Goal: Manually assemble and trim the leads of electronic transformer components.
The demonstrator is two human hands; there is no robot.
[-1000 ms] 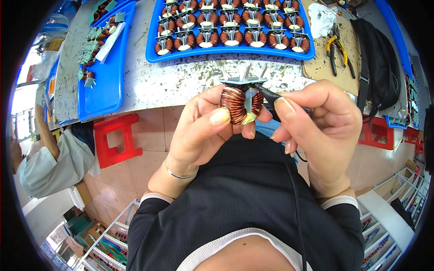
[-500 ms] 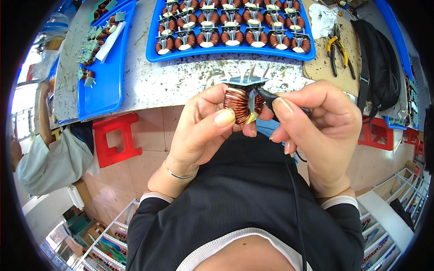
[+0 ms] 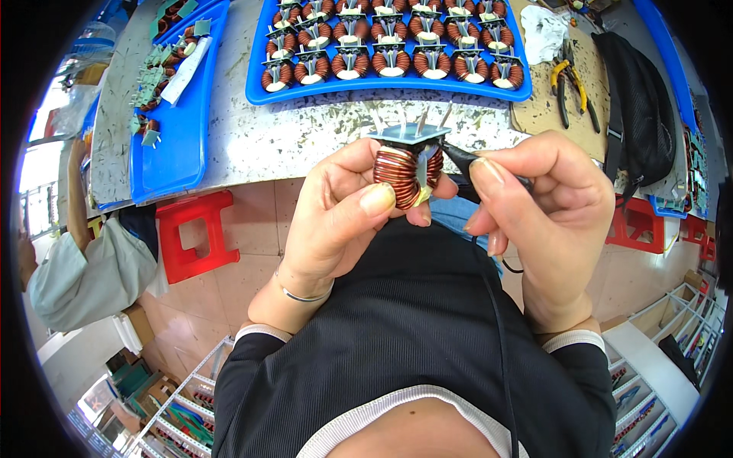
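My left hand (image 3: 336, 202) holds a toroidal choke coil (image 3: 397, 177) between thumb and fingers, just beyond my lap. Its copper windings face me, and a dark base plate (image 3: 412, 133) with several metal pins sits on top. A yellowish patch shows at the coil's lower end. Pinched in my right hand (image 3: 538, 198) is a black tapered tool (image 3: 460, 159), its narrow end at the coil's right side, just below the plate. My fingers hide the tool's rear part. A thin black cord (image 3: 498, 328) hangs below that hand and runs down over my shirt.
A blue tray (image 3: 321, 93) of similar coils stands ahead on the stained worktable (image 3: 282, 130). At left lies another blue tray (image 3: 172, 156) with green-plated parts. Yellow-black pliers (image 3: 569, 80) and a black bag (image 3: 637, 107) lie at right. Another person's sleeve (image 3: 92, 267) shows at far left, near a red stool (image 3: 198, 237).
The coil has shifted slightly left and tilted a little. My right hand has drawn slightly to the right with the black tool, whose tapered end now shows more.
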